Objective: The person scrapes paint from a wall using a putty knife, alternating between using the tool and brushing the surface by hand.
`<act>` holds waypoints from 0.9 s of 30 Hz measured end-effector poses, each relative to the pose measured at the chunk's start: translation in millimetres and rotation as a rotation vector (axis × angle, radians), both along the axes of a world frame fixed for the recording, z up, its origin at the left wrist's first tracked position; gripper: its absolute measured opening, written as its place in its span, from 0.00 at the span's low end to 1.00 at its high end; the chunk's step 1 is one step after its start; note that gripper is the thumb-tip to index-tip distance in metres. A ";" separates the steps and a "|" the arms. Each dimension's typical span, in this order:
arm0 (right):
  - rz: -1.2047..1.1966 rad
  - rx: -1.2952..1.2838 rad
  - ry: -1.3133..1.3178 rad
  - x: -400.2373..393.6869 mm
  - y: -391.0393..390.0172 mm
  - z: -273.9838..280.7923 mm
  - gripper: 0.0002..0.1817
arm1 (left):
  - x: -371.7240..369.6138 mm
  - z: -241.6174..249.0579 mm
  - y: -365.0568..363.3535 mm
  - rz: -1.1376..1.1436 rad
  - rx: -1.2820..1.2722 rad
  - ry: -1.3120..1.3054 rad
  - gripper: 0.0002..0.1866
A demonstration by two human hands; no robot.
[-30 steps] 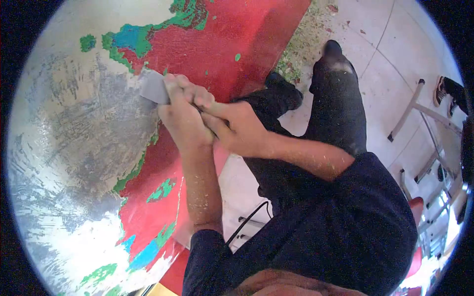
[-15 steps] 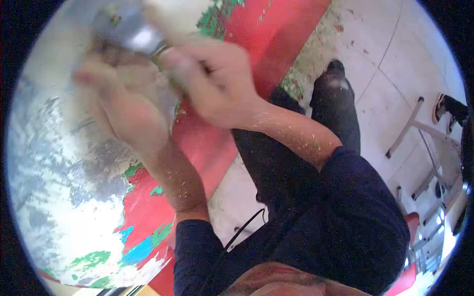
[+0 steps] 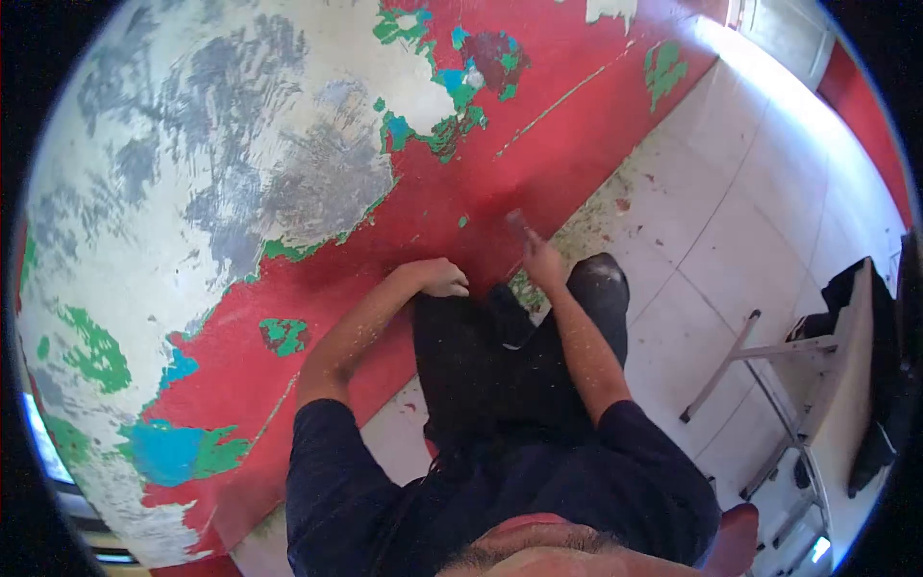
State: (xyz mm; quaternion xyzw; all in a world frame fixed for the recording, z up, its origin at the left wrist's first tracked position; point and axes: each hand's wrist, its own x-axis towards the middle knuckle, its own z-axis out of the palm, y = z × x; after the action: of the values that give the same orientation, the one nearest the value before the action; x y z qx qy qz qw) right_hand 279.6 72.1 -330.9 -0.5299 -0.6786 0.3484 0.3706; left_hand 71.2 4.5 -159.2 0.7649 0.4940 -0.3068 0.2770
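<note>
A wall (image 3: 288, 173) with peeling red, green and blue paint over grey-white plaster fills the left and top. My left hand (image 3: 440, 279) rests low against the red part of the wall, just above my dark trouser knee, with its fingers curled and nothing visible in it. My right hand (image 3: 540, 260) is raised near the foot of the wall and grips a small scraper (image 3: 516, 221), which is blurred and points up at the red paint. My forearms are dusted with paint flakes.
Paint flakes (image 3: 601, 207) litter the white tile floor along the wall's foot. A desk with metal legs (image 3: 760, 356) stands at the right with a dark cloth (image 3: 851, 284) on it. My legs and shoes (image 3: 601, 274) are below me.
Both hands came down from high on the grey scraped patch to the wall's foot. They have separated, and the scraper is now in the right hand alone. The view pulled back.
</note>
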 end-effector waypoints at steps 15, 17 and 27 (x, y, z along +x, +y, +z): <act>0.535 -0.024 -0.375 37.6 -35.6 20.8 0.19 | -142.3 320.2 -163.9 0.250 2.183 0.692 0.34; 0.536 0.085 -0.410 27.5 -30.8 4.8 0.19 | -150.9 320.0 -158.6 0.488 2.414 0.689 0.36; 0.758 -0.253 -0.490 -17.9 -49.9 21.7 0.22 | -26.1 215.3 12.7 0.083 1.796 0.326 0.31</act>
State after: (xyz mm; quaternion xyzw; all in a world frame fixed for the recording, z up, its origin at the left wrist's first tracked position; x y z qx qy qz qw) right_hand 261.7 22.2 -309.2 -0.3523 -0.8441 0.4038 -0.0213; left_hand 45.1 17.3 56.0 0.6218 0.6073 0.0990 -0.4845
